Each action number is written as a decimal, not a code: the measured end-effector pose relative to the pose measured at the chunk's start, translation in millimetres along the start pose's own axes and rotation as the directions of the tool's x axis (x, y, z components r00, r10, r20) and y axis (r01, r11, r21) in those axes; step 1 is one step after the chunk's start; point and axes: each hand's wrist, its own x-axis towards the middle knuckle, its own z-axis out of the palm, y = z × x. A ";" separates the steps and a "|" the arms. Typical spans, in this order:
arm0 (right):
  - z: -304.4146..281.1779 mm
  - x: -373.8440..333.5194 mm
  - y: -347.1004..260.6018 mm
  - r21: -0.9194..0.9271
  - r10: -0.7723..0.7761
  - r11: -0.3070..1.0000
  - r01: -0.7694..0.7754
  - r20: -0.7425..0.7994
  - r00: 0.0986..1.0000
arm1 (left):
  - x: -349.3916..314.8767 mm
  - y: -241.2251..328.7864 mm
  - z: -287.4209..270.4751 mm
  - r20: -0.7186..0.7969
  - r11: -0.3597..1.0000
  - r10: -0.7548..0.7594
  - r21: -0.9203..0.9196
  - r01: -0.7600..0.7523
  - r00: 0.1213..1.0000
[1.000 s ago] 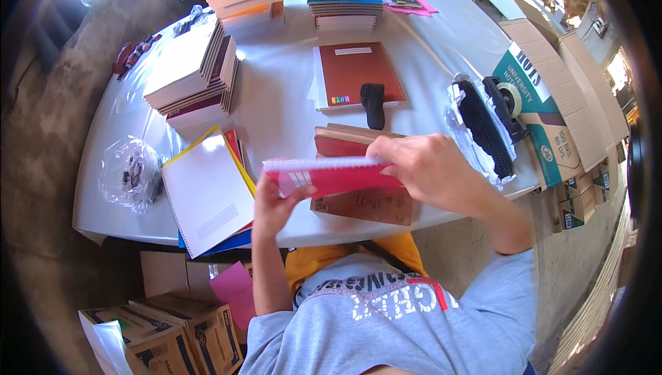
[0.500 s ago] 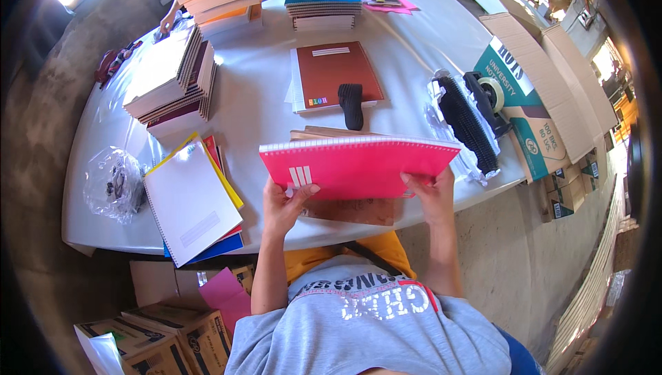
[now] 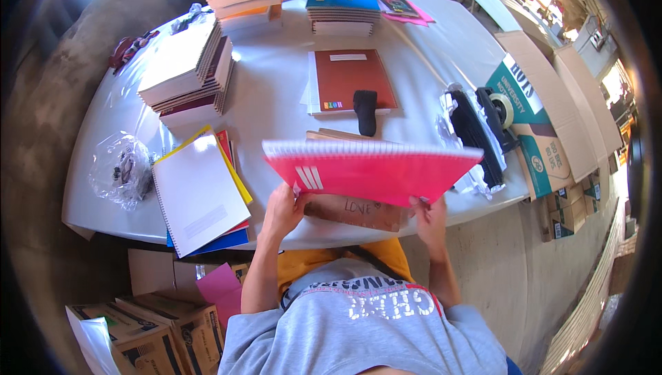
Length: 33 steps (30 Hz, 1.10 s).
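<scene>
A pink notebook (image 3: 372, 171) is held up at a tilt above the table's near edge, its punched white-paper edge facing away from me. My left hand (image 3: 284, 211) grips its near left corner, and my right hand (image 3: 430, 222) pinches the near edge towards the right. Beneath the notebook lies a brown board (image 3: 348, 212) with handwriting on it, largely covered. Just beyond is a black, blocky elongated object (image 3: 365, 114), resting against the front of a brown-covered notebook (image 3: 345, 75) on white sheets.
Spiral notebooks (image 3: 185, 65) are stacked at left, behind a fanned white-covered notebook (image 3: 200, 196) and a clear plastic bag (image 3: 121, 171). Blue-topped notebooks (image 3: 343, 3) stand at the back. Black binding coils (image 3: 476, 137), a tape dispenser (image 3: 498, 116) and an opened carton (image 3: 541, 147) sit at right.
The pink notebook has tipped, its right end swinging towards the right. Both hands have shifted to its near edge, with thumbs less over the cover. The whole view has turned slightly.
</scene>
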 end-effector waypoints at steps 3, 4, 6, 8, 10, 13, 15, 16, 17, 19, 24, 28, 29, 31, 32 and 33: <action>4.8 33.7 -61.7 0.081 -0.126 0.989 0.125 0.006 0.992 | 31.6 25.2 -28.7 -0.079 0.965 -0.063 -0.259 0.041 0.995; 7.5 47.2 -77.8 0.104 -0.162 0.982 0.160 0.017 0.987 | 44.0 25.4 -32.7 -0.114 0.958 -0.020 -0.287 -0.014 0.993; 14.1 73.3 -102.5 0.061 -0.224 0.974 0.220 0.067 0.972 | 65.9 25.5 -35.5 -0.171 0.959 -0.014 -0.281 -0.036 0.985; 22.1 87.9 -115.8 0.038 -0.298 0.955 0.295 0.125 0.946 | 79.9 19.8 -37.9 -0.176 0.943 -0.123 -0.327 0.059 0.977; 26.2 96.4 -122.4 -0.104 -0.287 0.946 0.308 0.177 0.942 | 86.5 12.9 -29.6 -0.299 0.933 0.052 -0.326 -0.153 0.953; 31.3 103.7 -123.9 -0.112 -0.320 0.932 0.344 0.193 0.928 | 83.4 5.9 -23.6 -0.306 0.945 -0.007 -0.313 -0.094 0.952; 33.2 105.7 -125.3 -0.100 -0.317 0.934 0.342 0.207 0.926 | 87.5 3.3 -25.0 -0.283 0.937 -0.040 -0.344 -0.063 0.958; 34.1 105.8 -127.2 -0.123 -0.293 0.938 0.325 0.223 0.930 | 88.2 2.6 -25.7 -0.263 0.927 -0.072 -0.374 -0.033 0.962; 35.2 106.1 -127.7 -0.145 -0.269 0.940 0.308 0.238 0.933 | 86.7 0.4 -24.5 -0.259 0.927 -0.075 -0.373 -0.028 0.963; 32.5 107.9 -117.2 -0.184 -0.339 0.907 0.379 0.216 0.916 | 87.5 -1.7 -16.0 -0.236 0.916 -0.040 -0.396 -0.059 0.971; 7.8 102.8 -84.8 -0.409 -0.250 0.832 0.375 0.327 0.911 | 71.7 -27.2 3.7 -0.169 0.964 -0.039 -0.266 -0.007 0.985; -35.0 101.3 -44.2 -0.355 -0.072 0.887 0.294 0.523 0.849 | 51.3 -40.7 19.8 -0.089 0.981 -0.117 -0.164 0.102 0.989; -50.4 106.0 -27.9 -0.103 0.006 0.993 0.056 0.521 0.853 | 50.4 -40.0 21.0 -0.113 0.986 -0.097 -0.144 0.080 0.989; -64.4 126.2 -15.4 0.306 -0.057 0.947 -0.095 0.454 0.889 | 50.0 -46.3 20.7 -0.116 0.986 -0.074 -0.159 0.055 0.991; -65.4 142.7 -19.8 0.248 -0.003 0.966 -0.074 0.298 0.955 | 49.4 -49.0 20.6 -0.126 0.985 -0.062 -0.168 0.040 0.990; -79.7 166.6 1.1 0.009 0.080 0.997 -0.082 0.109 0.991 | 51.0 -44.5 21.4 -0.120 0.974 -0.079 -0.219 0.051 0.990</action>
